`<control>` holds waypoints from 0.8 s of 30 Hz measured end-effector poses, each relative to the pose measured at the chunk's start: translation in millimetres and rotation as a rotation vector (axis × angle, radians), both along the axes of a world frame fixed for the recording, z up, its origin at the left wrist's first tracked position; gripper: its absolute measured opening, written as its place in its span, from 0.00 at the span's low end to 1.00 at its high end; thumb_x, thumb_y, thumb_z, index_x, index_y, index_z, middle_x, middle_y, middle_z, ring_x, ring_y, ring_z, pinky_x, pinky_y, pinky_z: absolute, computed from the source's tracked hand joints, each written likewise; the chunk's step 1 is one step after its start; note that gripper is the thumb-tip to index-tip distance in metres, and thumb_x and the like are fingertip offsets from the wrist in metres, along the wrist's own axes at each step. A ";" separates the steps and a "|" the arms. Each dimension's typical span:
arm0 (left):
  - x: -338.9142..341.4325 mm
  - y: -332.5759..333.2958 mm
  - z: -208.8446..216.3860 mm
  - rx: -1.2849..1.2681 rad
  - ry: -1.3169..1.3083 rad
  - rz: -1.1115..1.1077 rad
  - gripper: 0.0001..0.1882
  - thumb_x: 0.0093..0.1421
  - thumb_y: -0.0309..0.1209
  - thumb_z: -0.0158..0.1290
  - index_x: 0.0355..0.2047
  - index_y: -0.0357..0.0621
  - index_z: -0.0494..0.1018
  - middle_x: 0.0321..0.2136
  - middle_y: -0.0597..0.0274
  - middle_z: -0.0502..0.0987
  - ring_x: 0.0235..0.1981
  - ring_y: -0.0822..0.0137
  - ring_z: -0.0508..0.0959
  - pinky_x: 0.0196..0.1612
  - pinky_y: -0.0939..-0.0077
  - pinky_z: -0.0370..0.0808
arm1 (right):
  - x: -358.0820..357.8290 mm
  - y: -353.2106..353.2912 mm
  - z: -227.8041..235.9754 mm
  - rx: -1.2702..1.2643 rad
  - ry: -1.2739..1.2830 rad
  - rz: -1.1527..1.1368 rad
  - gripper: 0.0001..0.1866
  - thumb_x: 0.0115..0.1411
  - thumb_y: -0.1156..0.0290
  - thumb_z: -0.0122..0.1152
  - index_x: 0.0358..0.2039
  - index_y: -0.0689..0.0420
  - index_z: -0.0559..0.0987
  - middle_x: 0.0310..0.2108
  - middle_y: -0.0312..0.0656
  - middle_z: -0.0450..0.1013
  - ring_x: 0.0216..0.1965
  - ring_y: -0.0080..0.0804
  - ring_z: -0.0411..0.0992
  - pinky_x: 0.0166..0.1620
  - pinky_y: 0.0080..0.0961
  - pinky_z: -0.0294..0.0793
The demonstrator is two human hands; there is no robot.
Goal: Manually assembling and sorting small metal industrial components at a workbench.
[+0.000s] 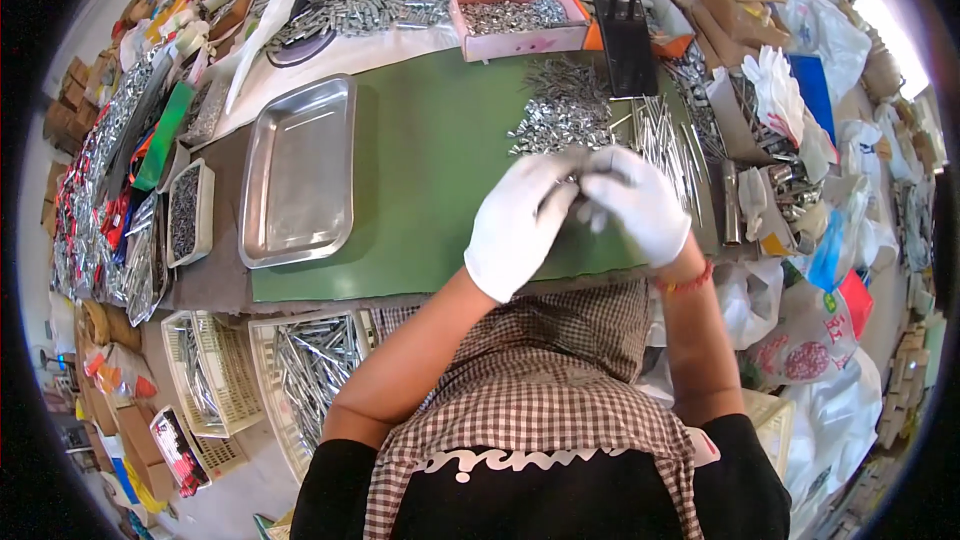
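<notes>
My left hand [515,225], in a white glove, is closed with its fingertips meeting those of my right hand over the green mat [430,160]. My right hand [637,202], gloved too, is closed and partly smeared by motion. Whatever small piece lies between the fingers is mostly hidden; a bit of dark metal shows there. Just beyond the hands lies a heap of small shiny metal fittings [560,125], with a pile of thin grey pins or screws [568,80] behind it. Long thin metal rods [665,150] lie beside my right hand.
A shallow steel tray [348,170] stands at left on the mat. Behind, a pink box [520,45] holds small metal parts, and a black phone [625,45] leans near it. Plastic crates [262,370] with metal rods stand below left. Plastic bags [800,340] crowd the right.
</notes>
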State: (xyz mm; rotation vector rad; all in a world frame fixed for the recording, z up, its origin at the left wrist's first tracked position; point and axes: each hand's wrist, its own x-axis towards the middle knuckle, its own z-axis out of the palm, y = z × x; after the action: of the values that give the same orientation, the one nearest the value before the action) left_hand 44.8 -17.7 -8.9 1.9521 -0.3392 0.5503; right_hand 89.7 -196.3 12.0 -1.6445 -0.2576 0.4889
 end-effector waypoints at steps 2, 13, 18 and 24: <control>-12.1 -6.5 -4.3 0.036 -0.024 -0.050 0.10 0.59 0.23 0.54 0.41 0.43 0.78 0.38 0.55 0.78 0.40 0.55 0.78 0.44 0.68 0.76 | -19.4 -5.0 -11.7 0.094 0.047 -0.042 0.13 0.62 0.72 0.59 0.44 0.66 0.74 0.33 0.42 0.76 0.27 0.24 0.76 0.30 0.19 0.75; -41.1 -6.7 -12.1 0.142 0.246 -0.052 0.06 0.56 0.22 0.57 0.35 0.40 0.77 0.34 0.53 0.79 0.35 0.55 0.79 0.40 0.68 0.76 | -65.1 2.9 -31.4 -0.042 -0.100 -0.257 0.09 0.57 0.77 0.63 0.40 0.61 0.77 0.32 0.38 0.78 0.29 0.21 0.76 0.33 0.19 0.77; -36.5 -14.2 -15.7 0.229 0.240 0.015 0.06 0.57 0.25 0.55 0.35 0.40 0.76 0.32 0.52 0.77 0.34 0.51 0.78 0.39 0.65 0.75 | -60.7 2.9 -38.6 -0.400 -0.778 -0.238 0.12 0.49 0.79 0.63 0.35 0.56 0.76 0.30 0.42 0.76 0.30 0.39 0.76 0.35 0.31 0.77; -21.2 -31.0 -20.6 0.423 0.145 0.104 0.06 0.57 0.26 0.56 0.36 0.43 0.75 0.33 0.54 0.76 0.33 0.52 0.78 0.35 0.62 0.75 | -46.0 0.0 -43.6 -0.641 -0.997 -0.278 0.15 0.45 0.79 0.63 0.37 0.56 0.75 0.28 0.43 0.75 0.30 0.44 0.74 0.35 0.37 0.74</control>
State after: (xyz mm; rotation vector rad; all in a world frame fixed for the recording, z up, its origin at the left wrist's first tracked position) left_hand 23.6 -48.7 -29.5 2.4152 -0.2787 0.4227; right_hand 43.7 -196.3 -31.6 -2.4122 -0.6326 -0.5679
